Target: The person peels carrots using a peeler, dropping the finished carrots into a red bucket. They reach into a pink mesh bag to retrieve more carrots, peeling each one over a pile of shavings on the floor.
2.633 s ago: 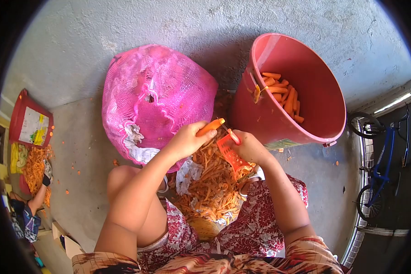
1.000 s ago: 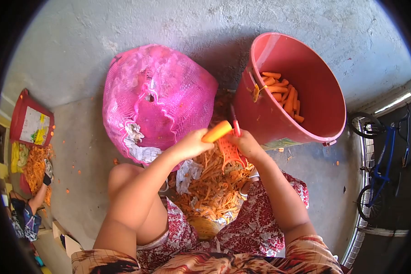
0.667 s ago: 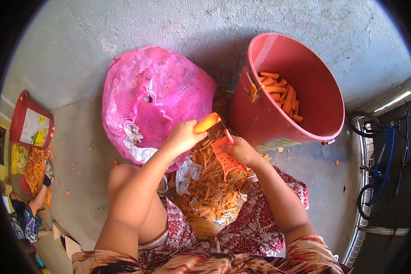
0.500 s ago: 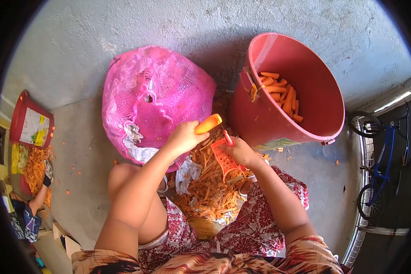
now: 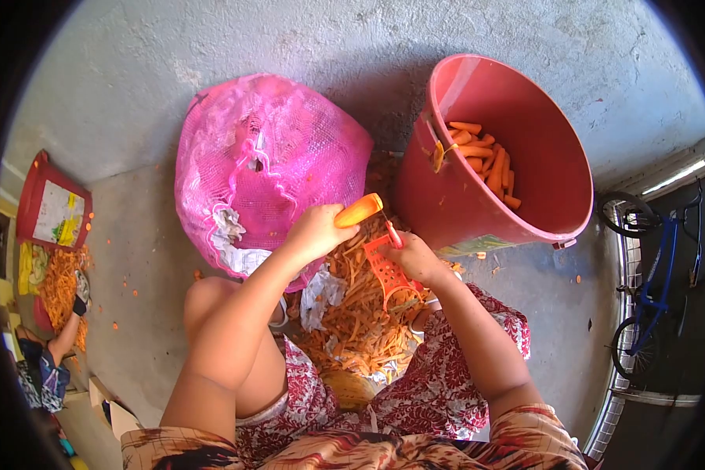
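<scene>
My left hand (image 5: 319, 231) grips a peeled-looking carrot (image 5: 360, 210) by its near end, the other end pointing right. Close to that far end is the thin dark blade of a red-handled peeler (image 5: 393, 233), its handle closed inside my right hand (image 5: 417, 257). An orange plastic piece full of holes (image 5: 388, 270) shows just below and left of my right hand. Long orange peelings (image 5: 368, 329) lie heaped under both hands, between my legs, with crumpled whitish paper (image 5: 321, 298) at their left side.
A pink mesh sack (image 5: 305, 149) stands ahead on the left. The large red bucket (image 5: 415, 180) ahead on the right holds several carrots (image 5: 489, 160). At far left, another person's leg (image 5: 66, 337) is beside more peelings and a red tub (image 5: 35, 204). A blue bicycle (image 5: 659, 282) is at right.
Both hands, the carrot and the peeler have shifted only very slightly to the right. The grips look the same, and the carrot's far end stays close to the blade.
</scene>
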